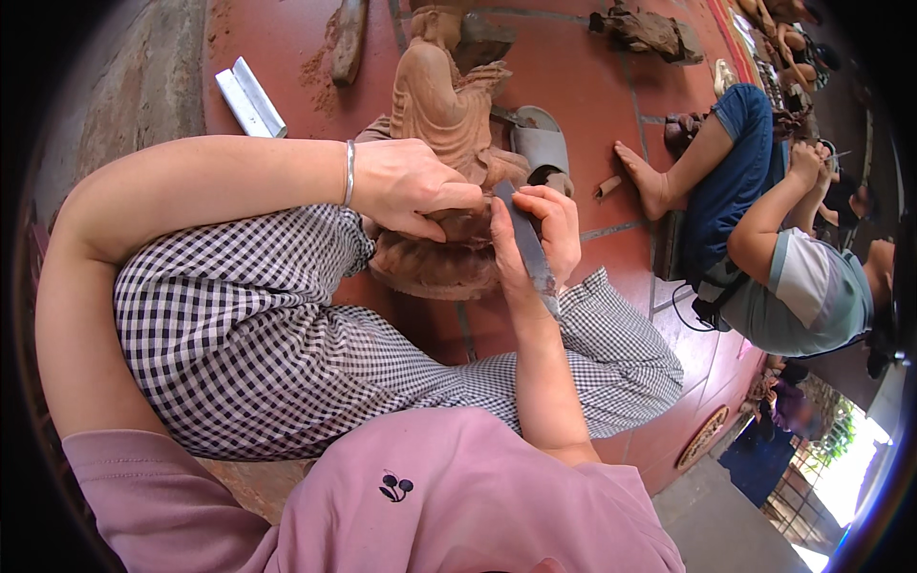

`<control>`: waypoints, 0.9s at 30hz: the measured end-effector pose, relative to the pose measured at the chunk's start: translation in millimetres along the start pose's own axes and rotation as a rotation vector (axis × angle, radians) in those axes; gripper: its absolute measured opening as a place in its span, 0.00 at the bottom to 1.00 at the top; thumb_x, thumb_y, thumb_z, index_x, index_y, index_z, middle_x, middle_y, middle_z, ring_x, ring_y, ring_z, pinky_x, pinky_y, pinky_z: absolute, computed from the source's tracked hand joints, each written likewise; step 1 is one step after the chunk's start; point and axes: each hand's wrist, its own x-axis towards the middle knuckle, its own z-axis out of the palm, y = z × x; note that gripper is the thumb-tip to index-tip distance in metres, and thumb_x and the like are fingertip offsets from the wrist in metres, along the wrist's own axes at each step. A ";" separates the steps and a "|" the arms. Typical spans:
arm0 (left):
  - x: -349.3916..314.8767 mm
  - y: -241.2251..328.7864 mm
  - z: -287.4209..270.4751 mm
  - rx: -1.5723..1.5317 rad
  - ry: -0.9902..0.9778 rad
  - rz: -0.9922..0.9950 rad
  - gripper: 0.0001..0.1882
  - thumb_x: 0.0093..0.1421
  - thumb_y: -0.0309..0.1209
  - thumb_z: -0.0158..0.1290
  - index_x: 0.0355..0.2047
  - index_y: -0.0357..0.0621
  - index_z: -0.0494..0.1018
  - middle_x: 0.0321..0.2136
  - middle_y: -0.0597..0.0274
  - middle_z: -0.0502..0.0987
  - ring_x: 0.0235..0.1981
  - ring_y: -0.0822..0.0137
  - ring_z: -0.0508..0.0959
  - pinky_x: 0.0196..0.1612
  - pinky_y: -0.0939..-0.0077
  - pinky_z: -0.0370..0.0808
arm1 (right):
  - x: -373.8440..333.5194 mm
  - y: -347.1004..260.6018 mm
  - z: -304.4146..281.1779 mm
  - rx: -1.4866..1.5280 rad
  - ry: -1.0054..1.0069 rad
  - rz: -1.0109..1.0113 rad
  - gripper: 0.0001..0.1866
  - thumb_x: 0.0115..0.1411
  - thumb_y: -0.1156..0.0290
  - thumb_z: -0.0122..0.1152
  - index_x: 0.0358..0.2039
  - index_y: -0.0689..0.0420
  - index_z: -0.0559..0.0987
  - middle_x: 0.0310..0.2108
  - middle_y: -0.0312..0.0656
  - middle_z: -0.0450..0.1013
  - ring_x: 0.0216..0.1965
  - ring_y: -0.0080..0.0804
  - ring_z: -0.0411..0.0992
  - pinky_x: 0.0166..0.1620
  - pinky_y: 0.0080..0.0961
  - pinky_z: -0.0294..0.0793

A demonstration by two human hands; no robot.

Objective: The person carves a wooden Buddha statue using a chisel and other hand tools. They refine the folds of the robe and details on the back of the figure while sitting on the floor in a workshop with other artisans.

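Closed around a long grey carving tool (527,244), the right hand (544,229) keeps its grip tight, the blade's upper end meeting the lower side of a reddish wooden figure statue (441,105). Left hand (406,186), a silver bangle (351,172) at its wrist, wraps its grip over the statue's base, fingers curled against the carving. That statue stands on the red tiled floor (564,67) between the checked trouser legs (248,325). Just beyond it lies a grey sandal (540,143); a white folded block (250,97) sits well apart at the left. Another person's bare foot (642,180) rests near on the right.
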 end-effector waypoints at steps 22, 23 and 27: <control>-1.0 -1.7 1.2 0.036 0.063 0.051 0.21 0.56 0.39 0.63 0.44 0.42 0.70 0.32 0.55 0.76 0.30 0.51 0.80 0.29 0.59 0.77 | 5.0 -1.5 -10.1 -0.067 -0.164 -0.085 0.09 0.50 0.82 0.71 0.24 0.62 0.76 0.29 0.44 0.74 0.31 0.39 0.75 0.34 0.30 0.76; -0.9 -1.4 1.5 0.032 0.067 0.052 0.21 0.56 0.39 0.63 0.44 0.42 0.70 0.32 0.55 0.76 0.30 0.51 0.80 0.29 0.59 0.77 | 5.7 -1.7 -12.5 -0.077 -0.188 -0.069 0.09 0.50 0.82 0.71 0.24 0.62 0.76 0.30 0.45 0.74 0.31 0.40 0.75 0.34 0.30 0.76; -0.8 -1.8 0.6 0.014 0.066 0.057 0.20 0.56 0.39 0.63 0.44 0.43 0.70 0.32 0.55 0.76 0.30 0.51 0.80 0.29 0.59 0.77 | 18.6 -8.0 -3.7 -0.044 -0.135 -0.102 0.09 0.49 0.83 0.71 0.24 0.62 0.76 0.29 0.44 0.74 0.29 0.39 0.75 0.33 0.30 0.76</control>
